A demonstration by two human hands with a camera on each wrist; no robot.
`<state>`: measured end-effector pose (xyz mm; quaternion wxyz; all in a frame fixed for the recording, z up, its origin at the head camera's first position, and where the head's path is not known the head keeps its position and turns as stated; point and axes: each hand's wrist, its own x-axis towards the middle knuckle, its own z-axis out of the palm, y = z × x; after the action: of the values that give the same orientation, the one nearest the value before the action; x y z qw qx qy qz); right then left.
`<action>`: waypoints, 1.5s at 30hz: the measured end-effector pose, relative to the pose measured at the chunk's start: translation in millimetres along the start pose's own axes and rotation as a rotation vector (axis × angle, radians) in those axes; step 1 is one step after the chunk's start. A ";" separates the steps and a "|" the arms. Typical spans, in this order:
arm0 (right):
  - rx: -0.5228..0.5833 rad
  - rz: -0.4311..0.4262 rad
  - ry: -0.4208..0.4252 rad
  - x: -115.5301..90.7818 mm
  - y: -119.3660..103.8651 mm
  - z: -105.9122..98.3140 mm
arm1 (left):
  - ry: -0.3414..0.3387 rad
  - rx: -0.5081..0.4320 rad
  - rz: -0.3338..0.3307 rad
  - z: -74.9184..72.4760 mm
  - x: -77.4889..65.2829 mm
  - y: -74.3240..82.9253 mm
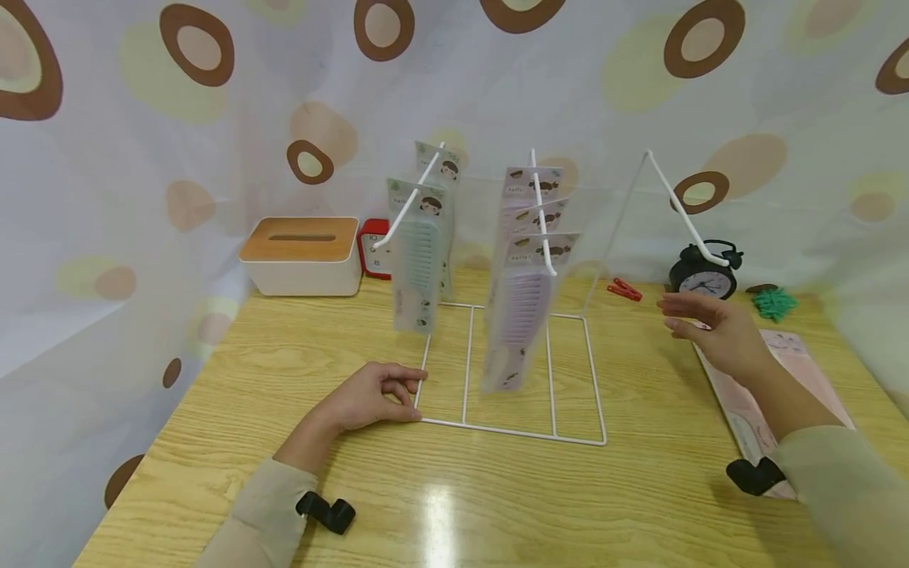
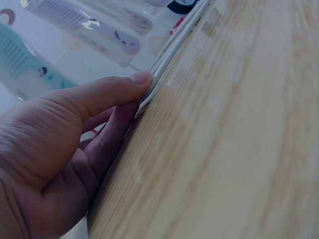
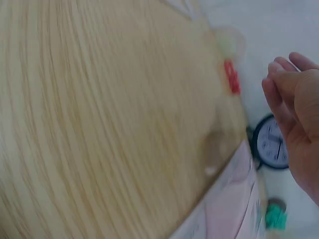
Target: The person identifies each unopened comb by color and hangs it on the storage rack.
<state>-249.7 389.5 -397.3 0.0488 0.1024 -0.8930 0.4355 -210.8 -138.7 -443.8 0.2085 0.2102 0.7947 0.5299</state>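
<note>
A white wire display rack [image 1: 511, 430] stands on the table with three prongs. Two packaged green combs [image 1: 415, 268] hang from its left prong, and three packaged purple combs [image 1: 525, 308] from the middle one. Nothing hangs on the right prong [image 1: 678, 205]. My left hand [image 1: 372, 397] holds the rack's base at the front left corner, thumb on the wire in the left wrist view. Held up right of the rack, my right hand [image 1: 717, 335] has loosely bent fingers and nothing in it. Below it lies a pink package [image 1: 806, 371] on the table.
A tissue box [image 1: 301, 268] with a wooden lid and a red clock [image 1: 375, 252] stand at the back left. Toward the back right are a red clip [image 1: 625, 289], a black alarm clock [image 1: 703, 276] and a green tangled item [image 1: 774, 304]. A patterned curtain [image 1: 497, 95] hangs behind.
</note>
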 end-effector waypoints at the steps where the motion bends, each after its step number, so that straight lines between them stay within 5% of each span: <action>1: -0.026 0.001 0.002 -0.7 8.2 -4.3 | 0.001 -0.001 -0.001 0.1 -0.1 0.3; 14: -0.344 0.104 -0.016 -13.9 72.0 -38.0 | -0.010 -0.012 0.006 2.1 -0.8 1.2; 21: -0.437 0.101 -0.217 -2.9 68.5 -49.4 | -0.005 -0.010 -0.003 2.4 -1.5 0.1; 28: -0.459 0.135 -0.220 5.7 60.3 -42.4 | -0.008 -0.011 0.002 1.0 -0.9 1.7; 39: -0.167 0.187 0.011 -8.9 34.2 -12.0 | -0.005 -0.010 -0.001 -1.0 1.1 2.3; 42: 0.072 0.203 0.089 -20.4 14.1 -10.8 | -0.009 -0.015 -0.007 -0.9 0.9 1.6; 45: 0.484 0.132 0.206 -31.6 -19.1 -11.2 | -0.007 -0.015 -0.006 -1.0 0.8 0.7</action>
<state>-214.7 391.3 -381.3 0.0850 0.0077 -0.7580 0.6467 -212.0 -138.7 -443.0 0.2147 0.2080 0.7905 0.5346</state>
